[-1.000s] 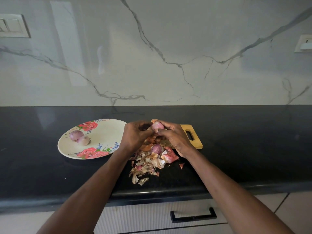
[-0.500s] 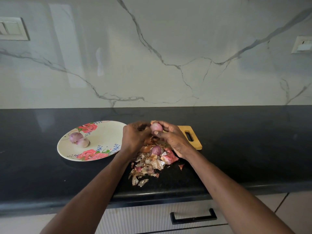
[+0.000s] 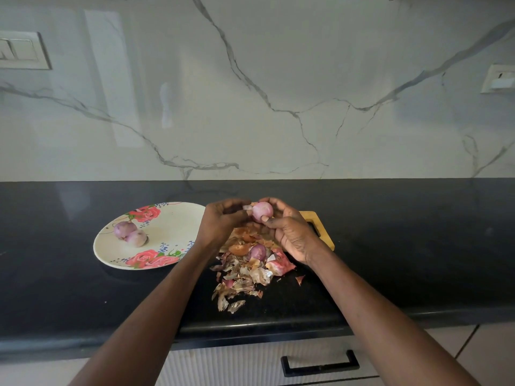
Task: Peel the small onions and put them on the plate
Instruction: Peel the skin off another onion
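Observation:
A small pink onion is held above the counter between both hands. My right hand grips it with curled fingers and thumb. My left hand pinches a bit of skin at the onion's left end. To the left lies a cream plate with red roses, and two peeled onions rest on it. Below my hands a heap of dry onion skins covers the counter, with one purple onion in it.
A wooden board's handle shows behind my right hand. The black counter runs along a marble wall. A drawer with a black handle sits under the counter's front edge. Wall switches are at the upper left.
The view has tilted slightly, and my hands have turned the onion a little. My left fingers now pinch a strip of skin at its left end.

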`<control>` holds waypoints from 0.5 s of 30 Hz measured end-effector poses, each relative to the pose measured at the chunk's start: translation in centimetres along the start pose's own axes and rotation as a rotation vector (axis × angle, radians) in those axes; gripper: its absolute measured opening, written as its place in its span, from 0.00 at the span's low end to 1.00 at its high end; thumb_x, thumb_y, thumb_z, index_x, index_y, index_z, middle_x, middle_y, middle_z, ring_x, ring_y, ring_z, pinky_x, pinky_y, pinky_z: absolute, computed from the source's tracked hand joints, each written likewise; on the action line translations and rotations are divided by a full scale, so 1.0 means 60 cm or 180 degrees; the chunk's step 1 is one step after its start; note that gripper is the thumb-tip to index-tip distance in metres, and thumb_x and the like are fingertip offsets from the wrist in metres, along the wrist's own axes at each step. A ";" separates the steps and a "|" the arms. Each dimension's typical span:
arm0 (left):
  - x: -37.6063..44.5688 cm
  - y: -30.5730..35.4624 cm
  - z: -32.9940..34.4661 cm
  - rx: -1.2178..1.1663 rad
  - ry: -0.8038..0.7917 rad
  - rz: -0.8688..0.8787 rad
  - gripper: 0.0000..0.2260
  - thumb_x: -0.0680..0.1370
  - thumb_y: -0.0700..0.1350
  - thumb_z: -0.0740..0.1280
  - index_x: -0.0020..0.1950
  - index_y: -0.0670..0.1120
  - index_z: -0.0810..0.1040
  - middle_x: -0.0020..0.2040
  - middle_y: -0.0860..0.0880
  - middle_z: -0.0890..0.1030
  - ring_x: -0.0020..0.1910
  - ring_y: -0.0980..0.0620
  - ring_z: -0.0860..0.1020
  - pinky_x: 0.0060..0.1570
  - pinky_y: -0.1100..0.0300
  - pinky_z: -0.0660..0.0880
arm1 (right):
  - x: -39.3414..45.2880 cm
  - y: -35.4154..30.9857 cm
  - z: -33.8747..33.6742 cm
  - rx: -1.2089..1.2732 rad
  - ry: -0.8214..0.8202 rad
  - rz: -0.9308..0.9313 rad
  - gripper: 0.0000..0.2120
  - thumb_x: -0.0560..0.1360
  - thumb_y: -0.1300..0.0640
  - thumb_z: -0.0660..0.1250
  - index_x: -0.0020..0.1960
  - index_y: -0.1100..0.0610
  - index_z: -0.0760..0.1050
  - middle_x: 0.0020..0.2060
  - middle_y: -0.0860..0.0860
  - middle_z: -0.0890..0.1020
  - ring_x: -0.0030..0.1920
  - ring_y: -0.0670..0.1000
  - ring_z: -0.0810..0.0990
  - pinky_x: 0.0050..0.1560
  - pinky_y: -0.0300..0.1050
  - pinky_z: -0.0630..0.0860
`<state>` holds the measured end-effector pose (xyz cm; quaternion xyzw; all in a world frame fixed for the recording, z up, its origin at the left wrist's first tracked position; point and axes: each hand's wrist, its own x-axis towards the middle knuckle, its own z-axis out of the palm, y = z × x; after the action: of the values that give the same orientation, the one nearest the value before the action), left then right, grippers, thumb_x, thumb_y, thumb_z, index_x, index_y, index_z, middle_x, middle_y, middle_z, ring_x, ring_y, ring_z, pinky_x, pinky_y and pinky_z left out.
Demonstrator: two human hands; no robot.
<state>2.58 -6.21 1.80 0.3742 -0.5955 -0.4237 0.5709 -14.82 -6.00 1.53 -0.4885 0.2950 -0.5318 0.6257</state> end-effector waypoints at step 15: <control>-0.002 -0.008 -0.008 0.1254 0.0108 0.0472 0.06 0.77 0.39 0.74 0.53 0.45 0.86 0.44 0.51 0.87 0.42 0.53 0.86 0.46 0.54 0.83 | -0.001 0.011 -0.004 -0.0826 0.0157 -0.0100 0.18 0.74 0.70 0.71 0.57 0.51 0.83 0.57 0.57 0.85 0.63 0.60 0.80 0.65 0.60 0.76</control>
<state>3.05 -6.33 1.29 0.4408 -0.6829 -0.2496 0.5263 -14.79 -6.02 0.81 -0.5567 0.3690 -0.5108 0.5414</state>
